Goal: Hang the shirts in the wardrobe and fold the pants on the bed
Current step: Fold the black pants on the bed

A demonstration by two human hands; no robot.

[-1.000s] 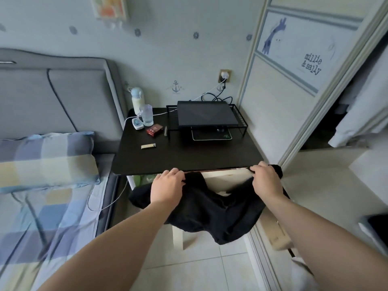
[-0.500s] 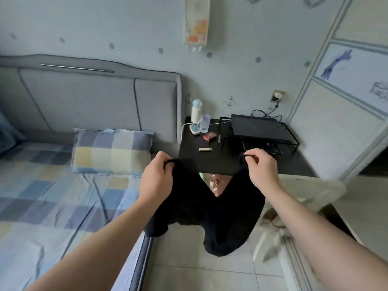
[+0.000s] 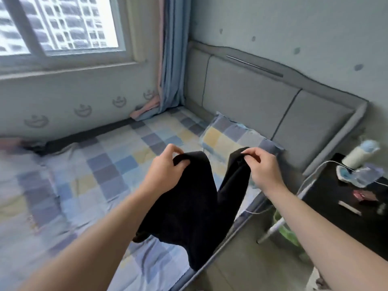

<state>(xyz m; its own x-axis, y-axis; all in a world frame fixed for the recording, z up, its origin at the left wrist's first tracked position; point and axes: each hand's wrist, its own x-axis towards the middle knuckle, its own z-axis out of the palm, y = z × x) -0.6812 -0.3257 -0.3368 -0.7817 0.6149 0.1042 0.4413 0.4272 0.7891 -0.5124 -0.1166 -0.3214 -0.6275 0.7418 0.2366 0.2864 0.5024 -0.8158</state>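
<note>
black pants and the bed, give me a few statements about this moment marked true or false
1. The left hand and the right hand both grip the black pants. True.
2. The pants lie folded flat on the checked bedsheet. False: they hang unfolded from the two hands above it.
3. A checked pillow lies by the grey headboard. True.
4. The blue curtain is drawn across the window. False: it is bunched at the window's side, and the glass is uncovered.

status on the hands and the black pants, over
Left hand and right hand each pinch the top of the black pants. Pants hang above the bed edge, unfolded. Pillow beyond, apart.
</note>
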